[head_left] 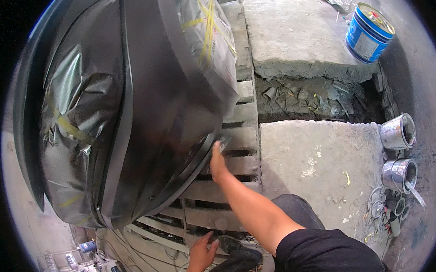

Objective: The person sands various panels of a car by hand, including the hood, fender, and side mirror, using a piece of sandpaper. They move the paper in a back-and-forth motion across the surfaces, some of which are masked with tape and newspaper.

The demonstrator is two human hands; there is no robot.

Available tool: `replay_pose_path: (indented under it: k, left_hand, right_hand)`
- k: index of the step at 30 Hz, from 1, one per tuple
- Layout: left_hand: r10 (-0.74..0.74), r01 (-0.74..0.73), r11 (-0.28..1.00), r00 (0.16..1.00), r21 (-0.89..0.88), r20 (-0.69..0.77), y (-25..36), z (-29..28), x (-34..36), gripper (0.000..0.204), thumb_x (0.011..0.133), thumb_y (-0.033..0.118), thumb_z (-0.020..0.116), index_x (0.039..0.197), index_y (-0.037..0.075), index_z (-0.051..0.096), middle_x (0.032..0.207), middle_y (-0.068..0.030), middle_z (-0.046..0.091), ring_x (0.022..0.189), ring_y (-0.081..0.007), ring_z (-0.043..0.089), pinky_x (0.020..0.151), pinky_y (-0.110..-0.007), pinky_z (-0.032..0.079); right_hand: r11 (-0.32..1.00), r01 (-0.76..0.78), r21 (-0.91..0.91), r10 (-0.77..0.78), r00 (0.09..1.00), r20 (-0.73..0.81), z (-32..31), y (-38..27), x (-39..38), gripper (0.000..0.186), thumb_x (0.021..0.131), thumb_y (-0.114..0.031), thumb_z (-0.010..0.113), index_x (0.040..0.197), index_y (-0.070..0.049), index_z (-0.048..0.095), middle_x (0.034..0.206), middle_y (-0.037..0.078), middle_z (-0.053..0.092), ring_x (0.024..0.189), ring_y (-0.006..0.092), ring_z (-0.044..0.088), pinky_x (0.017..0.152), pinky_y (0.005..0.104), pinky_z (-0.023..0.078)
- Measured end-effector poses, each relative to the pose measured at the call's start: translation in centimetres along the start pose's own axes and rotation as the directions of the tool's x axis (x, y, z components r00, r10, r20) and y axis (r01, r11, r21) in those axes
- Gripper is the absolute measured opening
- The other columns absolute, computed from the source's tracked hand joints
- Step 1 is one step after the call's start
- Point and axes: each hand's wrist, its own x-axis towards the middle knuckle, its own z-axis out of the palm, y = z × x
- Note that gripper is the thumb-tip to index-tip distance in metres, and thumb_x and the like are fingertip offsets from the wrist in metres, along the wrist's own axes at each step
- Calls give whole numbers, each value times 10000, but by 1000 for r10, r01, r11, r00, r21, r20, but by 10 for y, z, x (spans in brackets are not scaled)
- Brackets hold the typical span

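A dark grey car body (161, 99) fills the left half, part of it covered with shiny masking film (66, 90) and yellow tape (74, 130). My right hand (218, 162) reaches out to its lower right edge, thumb up. A small glossy, see-through piece (225, 143) shows at its fingertips; what exactly it is, I cannot make out, and the other fingers are mostly hidden. Lower down, my left hand (203, 253) hangs over the slatted floor near my shoe (229, 243), its fingers apart and nothing visible in them.
Slatted grating (211, 189) runs beneath the car. To the right lie concrete slabs (319, 164) with a rubble-filled pit (307, 98) between them. A blue bucket (370, 33), metal cans (398, 131) and loose lids (378, 208) stand along the right. Bottles and cables (83, 261) sit lower left.
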Motion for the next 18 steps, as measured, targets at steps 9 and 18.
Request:
replay_pose_path:
  k: [9,18]
  left_hand:
    - [-82,84,994,996,-69,38,4,-4,-37,474,885,270,657,1259,-7,568,1017,-172,673,976,-359,615,853,-430,483]
    - [-64,64,998,998,-17,16,23,-6,-35,489,893,300,649,1260,-12,569,1021,-184,672,978,-381,608,857,-445,480]
  right_hand:
    - [968,141,-206,-139,990,28,17,-136,88,1028,911,-768,294,1467,98,291,1498,216,371,1378,329,353,1135,415,268]
    - [863,-193,467,133,978,160,21,16,-43,721,973,-668,303,1411,-109,424,1413,102,482,1293,290,433,1128,433,296]
